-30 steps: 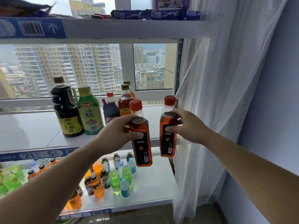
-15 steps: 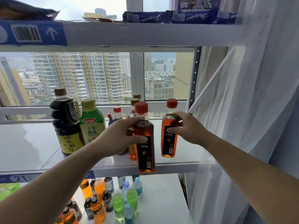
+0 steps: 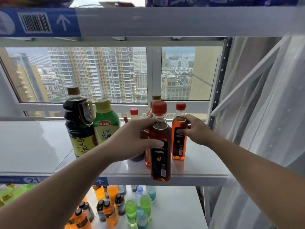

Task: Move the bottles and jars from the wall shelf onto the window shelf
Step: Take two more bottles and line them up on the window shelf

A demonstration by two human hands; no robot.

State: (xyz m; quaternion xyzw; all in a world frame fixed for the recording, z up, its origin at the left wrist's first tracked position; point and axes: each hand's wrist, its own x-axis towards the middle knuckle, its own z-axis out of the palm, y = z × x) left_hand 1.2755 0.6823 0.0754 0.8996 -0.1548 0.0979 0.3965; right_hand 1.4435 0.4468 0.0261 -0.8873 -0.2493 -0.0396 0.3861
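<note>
Shelf board: pale grey window shelf (image 3: pixel 33 146), smooth with a satin sheen and faint reflections; looks like coated metal.
Near bottle: nearer amber clear-plastic bottle with red cap (image 3: pixel 160 162), glossy wall, matt black label.
Far bottle: farther amber clear-plastic bottle with red cap (image 3: pixel 179 146), equally glossy.
Dark bottle: tall dark-brown handled bottle (image 3: pixel 77 123), glossy, with a yellow label.
Green bottle: squat green plastic bottle (image 3: pixel 107 128), smooth and shiny.
Curtain: sheer white cloth curtain (image 3: pixel 272 113), matt, thin.
Upright: dark perforated metal post (image 3: pixel 220 76), matt.

Sheer curtain (image 3: pixel 272 129) at right; tower blocks (image 3: pixel 92 71) outside; barcode label (image 3: pixel 34 22) upper left; blue packets (image 3: pixel 214 0), perhaps snacks, above.
</note>
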